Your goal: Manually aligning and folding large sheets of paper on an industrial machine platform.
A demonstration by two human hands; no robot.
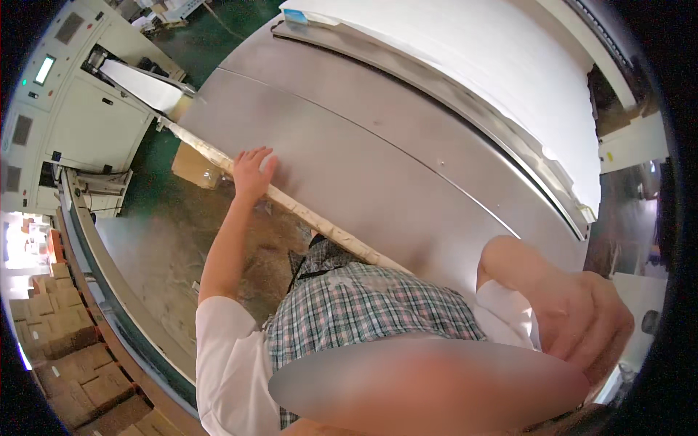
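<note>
My left hand rests at the near edge of a wide grey metal table, its fingers stretched out and the thumb apart. It holds nothing. Under it runs the table's worn, pale edge strip. My right hand is raised close to the camera at the lower right, its arm bent. The fingers there are curled, and their tips are hidden, so what they grip cannot be made out. Across the table's far side lies white sheet material, with a long metal bar along its near edge.
A pale machine cabinet with a lit screen stands at the left, a white chute reaching toward the table. Cardboard lies on the floor below the edge. Stacked brown cartons and a long rail are at lower left.
</note>
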